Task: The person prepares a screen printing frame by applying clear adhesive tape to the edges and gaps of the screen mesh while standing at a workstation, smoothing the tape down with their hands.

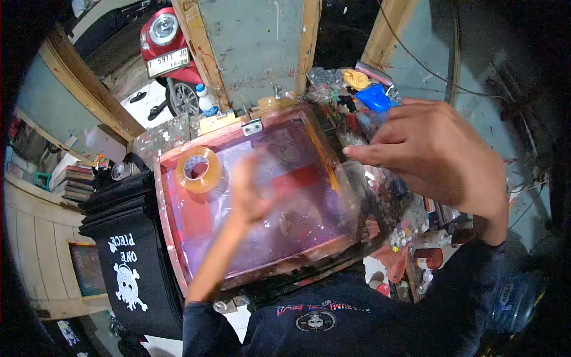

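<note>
A screen-printing frame (165, 223) with reddish wooden sides and purple mesh lies on the worktable in front of me. On its far left part rests a roll of clear brownish packing tape (208, 179). My left hand (248, 193) is over the middle of the mesh, right of the tape roll. Motion smears its fingers, so I cannot tell whether it holds anything. Raised beyond the frame's right side is my right hand (410, 149), fingers pointing left and partly bent, thumb stretched out. Nothing shows in it. A metal hinge clamp (252, 127) sits at the frame's far edge.
Stacked black printed fabric pieces (122, 238) lie left of the frame. A white bottle with a blue cap (206, 101) stands beyond it. Blue plastic (375, 97) and a yellow cloth (355, 79) lie at the far right. A red motorbike (172, 53) stands past the doorway.
</note>
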Tool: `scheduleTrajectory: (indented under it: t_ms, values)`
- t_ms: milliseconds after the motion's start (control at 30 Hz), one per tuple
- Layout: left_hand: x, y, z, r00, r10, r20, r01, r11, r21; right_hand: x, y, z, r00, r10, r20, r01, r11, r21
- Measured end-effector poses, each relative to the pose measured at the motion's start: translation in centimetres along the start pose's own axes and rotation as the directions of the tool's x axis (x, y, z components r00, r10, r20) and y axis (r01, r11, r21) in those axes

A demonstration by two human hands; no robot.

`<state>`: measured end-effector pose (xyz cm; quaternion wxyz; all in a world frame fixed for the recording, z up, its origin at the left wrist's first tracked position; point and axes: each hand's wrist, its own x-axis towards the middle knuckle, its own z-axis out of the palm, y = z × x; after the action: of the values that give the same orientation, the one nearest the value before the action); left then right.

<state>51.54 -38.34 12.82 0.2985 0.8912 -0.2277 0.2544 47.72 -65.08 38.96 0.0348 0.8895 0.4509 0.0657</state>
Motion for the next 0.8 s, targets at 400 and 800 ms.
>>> scheduleTrajectory:
  t_ms: [400, 800]
  values:
    - [-0.7, 3.8, 1.5, 0.525, 0.386, 0.759, 0.741, 0.231, -0.630, -6.9, 1.3, 2.8, 0.845, 0.470, -0.253, -0.357, 0.850, 0.387]
    - [12.5, -10.4, 8.2, 0.423, 0.345, 0.838, 0.548, 0.639, -0.540, -16.2, -8.3, 21.1, -0.106, 0.990, 0.091, -0.383, -0.126, 0.915]
